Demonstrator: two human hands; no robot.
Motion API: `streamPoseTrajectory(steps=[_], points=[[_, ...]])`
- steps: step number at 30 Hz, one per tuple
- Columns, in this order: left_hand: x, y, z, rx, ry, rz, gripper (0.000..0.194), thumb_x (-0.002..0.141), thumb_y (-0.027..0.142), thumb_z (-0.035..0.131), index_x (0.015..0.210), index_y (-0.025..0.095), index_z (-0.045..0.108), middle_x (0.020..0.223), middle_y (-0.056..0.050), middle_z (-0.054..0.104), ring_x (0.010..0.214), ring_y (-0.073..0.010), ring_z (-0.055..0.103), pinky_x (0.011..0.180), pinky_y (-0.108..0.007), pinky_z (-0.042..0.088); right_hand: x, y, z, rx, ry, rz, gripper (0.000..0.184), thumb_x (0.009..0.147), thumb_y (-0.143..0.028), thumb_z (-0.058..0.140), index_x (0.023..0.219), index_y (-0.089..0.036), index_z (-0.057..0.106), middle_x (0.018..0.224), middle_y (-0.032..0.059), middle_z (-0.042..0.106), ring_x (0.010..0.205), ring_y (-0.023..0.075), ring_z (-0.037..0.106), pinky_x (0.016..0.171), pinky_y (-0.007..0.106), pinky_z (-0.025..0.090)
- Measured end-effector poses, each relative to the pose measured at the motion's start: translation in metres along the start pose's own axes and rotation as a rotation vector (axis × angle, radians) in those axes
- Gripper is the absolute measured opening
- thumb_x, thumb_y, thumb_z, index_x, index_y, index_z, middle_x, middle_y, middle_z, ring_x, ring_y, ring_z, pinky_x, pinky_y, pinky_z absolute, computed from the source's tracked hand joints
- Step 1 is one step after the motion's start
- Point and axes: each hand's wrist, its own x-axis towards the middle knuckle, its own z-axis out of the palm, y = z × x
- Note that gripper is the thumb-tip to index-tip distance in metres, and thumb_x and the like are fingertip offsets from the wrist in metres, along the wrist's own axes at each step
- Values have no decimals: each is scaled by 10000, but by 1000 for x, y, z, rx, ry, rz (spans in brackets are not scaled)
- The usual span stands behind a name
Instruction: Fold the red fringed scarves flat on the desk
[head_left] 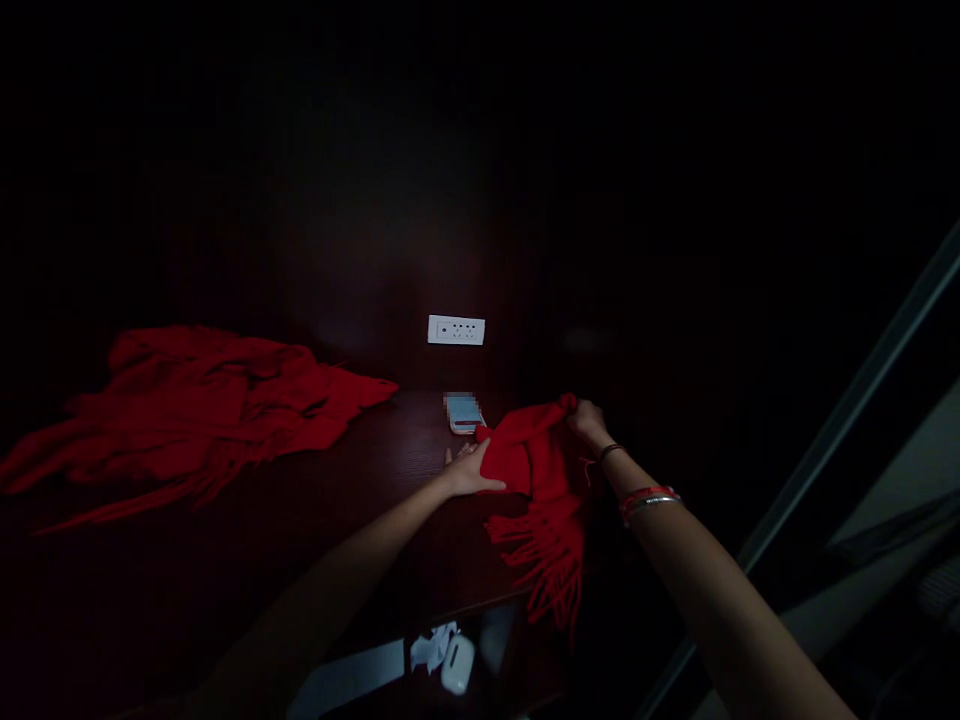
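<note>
I reach both bare forearms forward, slanting inward. My left hand (469, 472) is spread, its thumb (491, 485) pointing right, apart from the fingers. My right hand (587, 420), farther forward, is curled closed, its wrist (609, 452) nearly in line with the forearm.

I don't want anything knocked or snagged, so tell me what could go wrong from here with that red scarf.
The phone-like item lies right beside the left hand and the red scarf, so a tug might nudge it. The loose fringe hangs by the tabletop's front edge and could snag there. The right wrist's dark bracelet sits close to the cloth and might catch it.
</note>
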Motion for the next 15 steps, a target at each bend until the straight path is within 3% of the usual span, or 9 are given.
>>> streamPoseTrajectory(steps=[3,5,7,9,11,13,15], points=[[9,3,7,-273,194,-73,451,605,245,573,1042,177,485,1002,-59,576,920,-214,520,810,-332,389,4,-4,-2,85,-22,15,136,585,-59,524,696,-81,601,752,141,615,798,239,570,574,227,414],[4,-4,-12,-453,343,-121,307,644,218,497,944,163,525,923,-42,599,849,-181,548,756,-299,423,1,-11,0,184,-51,1,229,608,-71,524,827,-86,588,808,116,617,768,198,579,573,215,427],[-7,-14,-51,-627,519,-135,293,672,243,441,944,156,507,877,-38,598,799,-161,558,694,-295,447,-7,-22,11,300,-95,-33,286,641,-87,518,924,-107,555,842,82,620,730,145,585,576,190,442],[-22,-22,-104,-803,755,-86,280,661,269,467,915,158,502,792,-28,585,703,-135,557,618,-282,457,-19,-37,32,506,-180,-46,287,665,-99,512,950,-116,536,846,67,624,697,115,588,576,177,455],[-41,-25,-158,-766,940,-63,283,665,280,483,924,167,492,707,-11,546,618,-111,526,556,-259,441,-34,-53,59,726,-284,4,262,665,-93,510,925,-114,536,808,60,630,657,108,590,564,181,465],[-62,-28,-196,-622,999,-34,311,675,283,492,973,196,478,714,-3,522,648,-113,516,594,-263,430,-49,-63,86,842,-366,85,240,642,-59,505,874,-107,543,726,47,633,609,107,589,548,189,469],[-86,-40,-208,-256,919,-19,334,676,318,500,987,197,492,805,-27,521,787,-153,514,715,-305,410,-61,-65,107,816,-411,138,229,597,-15,502,804,-98,554,622,22,620,551,106,579,532,197,468]])
